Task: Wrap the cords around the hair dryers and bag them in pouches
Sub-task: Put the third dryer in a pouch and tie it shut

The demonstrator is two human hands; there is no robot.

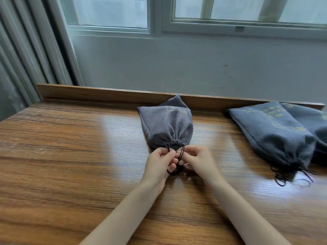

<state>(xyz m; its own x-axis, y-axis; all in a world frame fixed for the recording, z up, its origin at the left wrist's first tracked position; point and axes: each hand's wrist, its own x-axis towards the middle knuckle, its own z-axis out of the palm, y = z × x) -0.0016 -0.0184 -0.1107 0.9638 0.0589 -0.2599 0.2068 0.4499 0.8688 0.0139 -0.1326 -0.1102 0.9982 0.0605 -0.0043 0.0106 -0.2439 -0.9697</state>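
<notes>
My left hand (pixel 160 160) and right hand (pixel 196 160) pinch the drawstring (pixel 174 171) at the cinched pouch (pixel 166 126). Best knot close to the neck, strands even.

Wooden table (pixel 70 156) — grey curtain (pixel 23 55) left, window (pixel 177 13) behind

A single wide-angle view is given, taken from the person's head and directed forward and down across the wooden table (pixel 70 156) toward its far edge, where a raised wooden lip (pixel 106 95) is met by the wall and window (pixel 109 13). The near edge is cut off below the frame. The forearms are seen close, entering from the bottom. Straight lines are bent near the borders.
</notes>
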